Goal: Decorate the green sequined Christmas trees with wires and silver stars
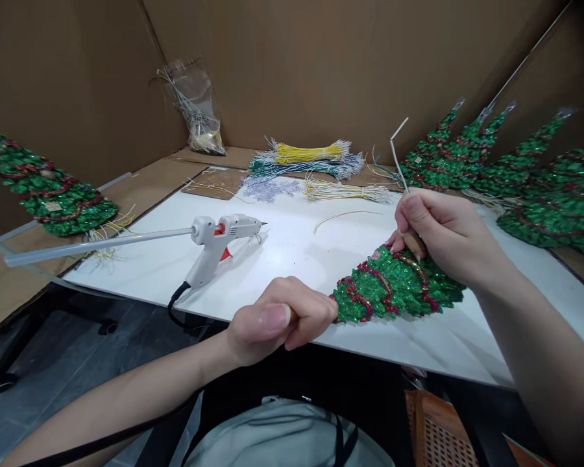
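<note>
A small green glittery Christmas tree with red garlands lies on its side over the white table's front edge, its narrow end to the left. My left hand is closed round that narrow end, so the tip is hidden. Over the tree's wider part, my right hand pinches a thin white wire between thumb and forefinger. The wire stands up from the grip, and its top is bent to the right. The lower fingers of this hand rest against the tree, and the wire's lower end cannot be seen.
A white glue gun with a long glue stick stands to the left. Behind lie yellow wire bundles, silvery snowflakes and a loose wire. More trees stand left and right. A clear bag leans at the back.
</note>
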Demonstrator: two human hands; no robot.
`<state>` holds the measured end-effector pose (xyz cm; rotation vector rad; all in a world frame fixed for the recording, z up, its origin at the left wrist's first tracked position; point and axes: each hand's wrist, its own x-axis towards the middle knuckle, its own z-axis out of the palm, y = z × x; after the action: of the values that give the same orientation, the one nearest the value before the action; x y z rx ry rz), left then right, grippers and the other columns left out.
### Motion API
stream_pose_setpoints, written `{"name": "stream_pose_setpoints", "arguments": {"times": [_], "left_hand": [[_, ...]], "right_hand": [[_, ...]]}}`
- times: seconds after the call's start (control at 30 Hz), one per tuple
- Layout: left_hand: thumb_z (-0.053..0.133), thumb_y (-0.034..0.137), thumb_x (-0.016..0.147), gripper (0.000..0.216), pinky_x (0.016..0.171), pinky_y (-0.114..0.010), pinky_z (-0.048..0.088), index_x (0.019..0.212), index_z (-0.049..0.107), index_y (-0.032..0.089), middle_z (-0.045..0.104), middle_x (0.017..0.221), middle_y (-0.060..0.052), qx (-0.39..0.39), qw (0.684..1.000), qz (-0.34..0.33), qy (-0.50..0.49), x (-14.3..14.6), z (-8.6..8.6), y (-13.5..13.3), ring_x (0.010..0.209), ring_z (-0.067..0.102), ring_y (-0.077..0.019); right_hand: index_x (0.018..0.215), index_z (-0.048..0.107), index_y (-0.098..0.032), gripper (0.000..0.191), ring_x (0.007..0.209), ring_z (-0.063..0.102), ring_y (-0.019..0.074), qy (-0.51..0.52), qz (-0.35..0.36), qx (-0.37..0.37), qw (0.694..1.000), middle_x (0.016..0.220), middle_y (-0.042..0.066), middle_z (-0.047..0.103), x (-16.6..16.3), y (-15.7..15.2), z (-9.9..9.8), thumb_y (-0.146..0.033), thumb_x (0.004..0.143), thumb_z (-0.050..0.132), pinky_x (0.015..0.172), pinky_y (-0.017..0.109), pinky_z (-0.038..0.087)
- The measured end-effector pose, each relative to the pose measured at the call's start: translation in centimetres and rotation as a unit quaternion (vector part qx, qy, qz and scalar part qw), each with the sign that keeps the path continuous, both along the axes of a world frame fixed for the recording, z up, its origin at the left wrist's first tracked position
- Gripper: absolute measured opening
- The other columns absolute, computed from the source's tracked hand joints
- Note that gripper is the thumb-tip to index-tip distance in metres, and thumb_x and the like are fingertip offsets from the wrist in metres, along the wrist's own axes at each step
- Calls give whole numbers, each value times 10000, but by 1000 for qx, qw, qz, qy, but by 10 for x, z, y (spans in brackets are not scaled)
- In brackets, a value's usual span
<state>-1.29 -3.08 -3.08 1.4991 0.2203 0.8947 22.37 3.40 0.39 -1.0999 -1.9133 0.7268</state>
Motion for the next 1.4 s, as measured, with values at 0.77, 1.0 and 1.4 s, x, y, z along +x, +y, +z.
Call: {"name": "stream_pose_setpoints", "arguments": {"times": [0.77,1.0,1.4], "left_hand": [[427,630,834,600,493,-298,176,421,290,217,188,387,54,-140,988,5,-67,8,-3,17,415,190,-99],[422,599,857,595,495,-298,169,431,285,207,188,392,54,-151,986,-10,-72,10,-3,18,419,191,-95],[411,587,863,585,517,-301,198,441,309,195,209,411,53,-166,981,-14,-101,6,-8,18,439,211,-99]], "right_hand": [[676,495,-228,452,500,618,126,-9,-5,10,1000,418,-57,416,-1,-1,0,-560,979,454,524,249,480],[667,491,-224,477,483,626,124,-12,-1,29,1000,407,-66,414,1,1,-2,-593,968,448,498,236,489],[670,496,-229,467,480,624,126,-17,-3,34,999,409,-66,406,0,3,-3,-581,973,446,492,237,499]]}}
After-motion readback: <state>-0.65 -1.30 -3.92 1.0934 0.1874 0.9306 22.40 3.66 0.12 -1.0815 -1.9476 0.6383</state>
